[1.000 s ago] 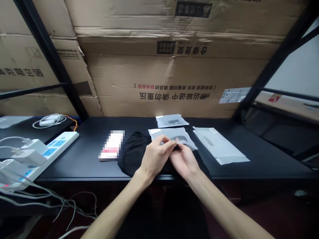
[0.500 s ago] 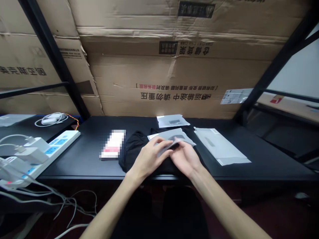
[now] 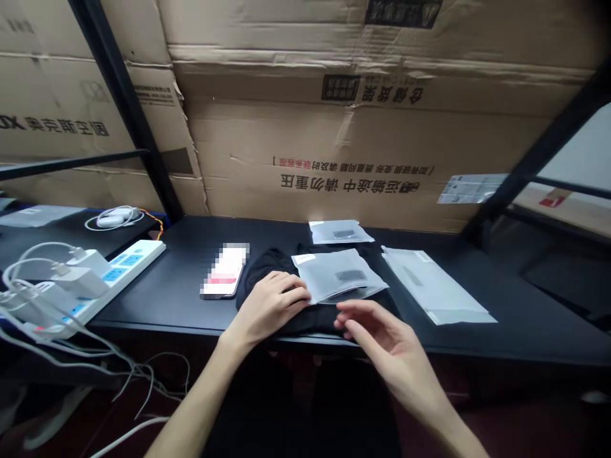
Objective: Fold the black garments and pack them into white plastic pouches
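A frosted plastic bag [image 3: 341,280] with a dark item inside lies on a black cloth [image 3: 265,264] near the front of the black table [image 3: 181,267]. My left hand [image 3: 267,306] rests on the cloth, its fingers curled and pinching the bag's near left corner. To the right of it, over the table's front edge, my right hand [image 3: 384,337] hovers palm up. Its fingers are apart and hold nothing, just short of the bag.
A smaller bag [image 3: 340,231] lies behind and a long flat bag [image 3: 432,286] to the right. A phone [image 3: 224,278] sits left of the cloth. A white power strip [image 3: 114,277] with chargers and cables is at far left. Cardboard boxes [image 3: 334,140] and black rack posts [image 3: 128,114] close the back.
The bag, held up by both hands before, now lies flat on the cloth. My right hand has let go and drawn back toward me; my left stays at the bag's corner.
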